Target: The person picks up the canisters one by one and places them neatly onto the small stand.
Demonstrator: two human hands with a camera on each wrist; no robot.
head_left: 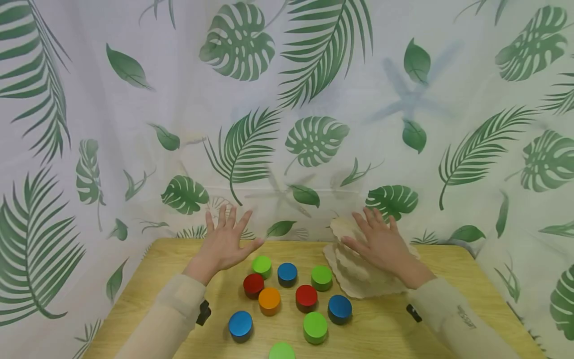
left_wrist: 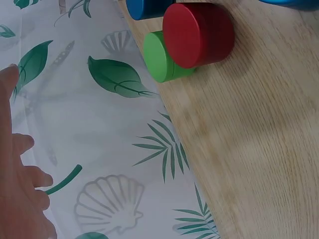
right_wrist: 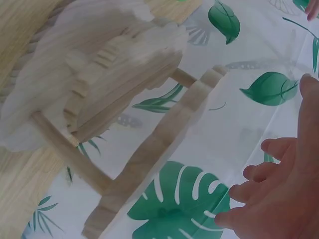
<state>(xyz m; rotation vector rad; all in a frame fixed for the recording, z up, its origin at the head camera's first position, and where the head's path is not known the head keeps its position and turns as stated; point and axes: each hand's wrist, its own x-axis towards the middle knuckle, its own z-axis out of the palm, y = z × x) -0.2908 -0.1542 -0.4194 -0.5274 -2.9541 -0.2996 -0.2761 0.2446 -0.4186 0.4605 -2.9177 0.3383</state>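
Both hands are held up with fingers spread, and neither holds anything. My left hand (head_left: 224,244) is over the back left of the table, nearest a light green cylinder (head_left: 262,267) and a dark red cylinder (head_left: 253,285). My right hand (head_left: 381,244) overlaps a pale wooden stand (head_left: 354,271) in the head view, hiding part of it. In the right wrist view the stand (right_wrist: 144,144) shows wavy-edged boards joined by round posts, with my fingers (right_wrist: 284,174) apart from it. An orange cylinder (head_left: 269,301) and a second red one (head_left: 307,297) stand mid-table.
Blue cylinders (head_left: 287,274) and more green cylinders (head_left: 315,327) are scattered on the wooden table (head_left: 179,299); one green one is cut off at the lower frame edge. A white leaf-patterned cloth (head_left: 314,199) hangs behind the table's back edge and along its sides.
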